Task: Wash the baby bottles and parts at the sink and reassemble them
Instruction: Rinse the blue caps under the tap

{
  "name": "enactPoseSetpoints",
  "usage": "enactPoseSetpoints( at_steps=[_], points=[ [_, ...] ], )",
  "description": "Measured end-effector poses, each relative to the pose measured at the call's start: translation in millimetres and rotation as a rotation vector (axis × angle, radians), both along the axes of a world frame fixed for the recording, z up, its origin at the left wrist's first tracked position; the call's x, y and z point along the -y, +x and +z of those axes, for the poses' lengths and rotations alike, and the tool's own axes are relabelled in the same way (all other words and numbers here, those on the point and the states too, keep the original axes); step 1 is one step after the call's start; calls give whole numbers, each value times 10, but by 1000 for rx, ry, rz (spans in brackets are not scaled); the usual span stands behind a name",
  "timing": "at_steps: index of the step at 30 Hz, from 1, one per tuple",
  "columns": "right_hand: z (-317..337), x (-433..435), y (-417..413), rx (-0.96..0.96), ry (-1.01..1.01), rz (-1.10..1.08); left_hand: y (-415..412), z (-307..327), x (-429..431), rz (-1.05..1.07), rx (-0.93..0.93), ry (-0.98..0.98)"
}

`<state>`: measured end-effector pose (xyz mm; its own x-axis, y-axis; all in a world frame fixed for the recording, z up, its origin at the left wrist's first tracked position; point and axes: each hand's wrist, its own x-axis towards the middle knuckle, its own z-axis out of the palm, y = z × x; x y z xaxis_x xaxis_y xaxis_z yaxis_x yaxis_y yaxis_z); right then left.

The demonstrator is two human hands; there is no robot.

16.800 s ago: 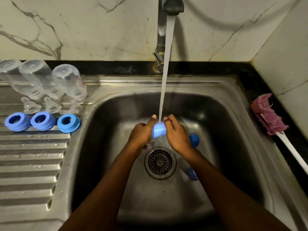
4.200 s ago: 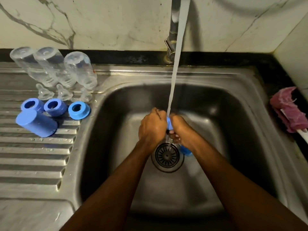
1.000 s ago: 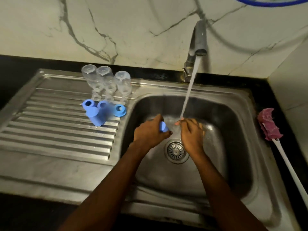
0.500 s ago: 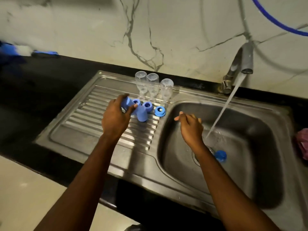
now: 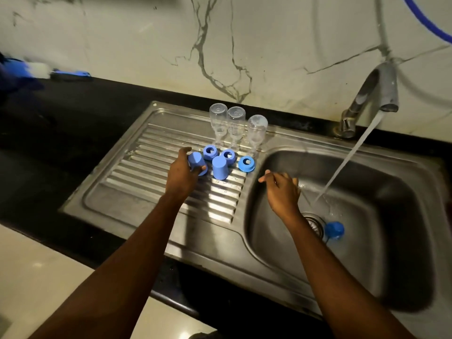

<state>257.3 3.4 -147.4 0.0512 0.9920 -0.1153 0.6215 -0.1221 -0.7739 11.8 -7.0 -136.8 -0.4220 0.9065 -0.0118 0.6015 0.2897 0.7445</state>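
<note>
Gripping a cap point(image 5: 195, 160) with the left hand point(image 5: 181, 177) on the drainboard point(image 5: 146, 172), fingers curled round it, beside a 2nd cap point(image 5: 219, 168), 3 rings point(image 5: 210, 152), 3 bottles point(image 5: 236, 123). Right hand point(image 5: 281, 192) over the basin point(image 5: 367, 253), fingers loosely bent, holding nothing.

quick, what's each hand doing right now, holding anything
left hand: grips a blue cap on the drainboard.
right hand: open, fingers loosely curled, holding nothing, over the sink basin.
</note>
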Motion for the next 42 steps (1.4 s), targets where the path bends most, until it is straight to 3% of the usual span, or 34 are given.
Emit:
enactPoseSetpoints(
  at_steps=[9,15,19,24,27,31,34,38,42],
  points=[
    [-116,-4,5,-2,-25,3,42,-59,106,-5,68,21],
    [-232,-14,153,23,5,-21,362,-158,421,113,-142,393],
    [-307,20,282,-16,23,-59,816,-117,483,-68,-184,440],
    [-466,125,615,-4,69,-89,1344,-183,386,-370,-184,314],
    [-633,157,937,170,55,-56,1678,-300,267,-501,-243,245],
    [-924,139,1414,552,-135,28,2052,-469,101,-615,-259,163],
    [-1150,190,1768,664,-271,40,2281,-613,-23,-649,-254,84],
    [-1276,122,1985,542,-346,55,2489,-834,-226,-670,-266,-69],
    [-1236,-256,1900,7,-303,-197,2671,-1012,-604,-591,-78,-250]
  ],
)
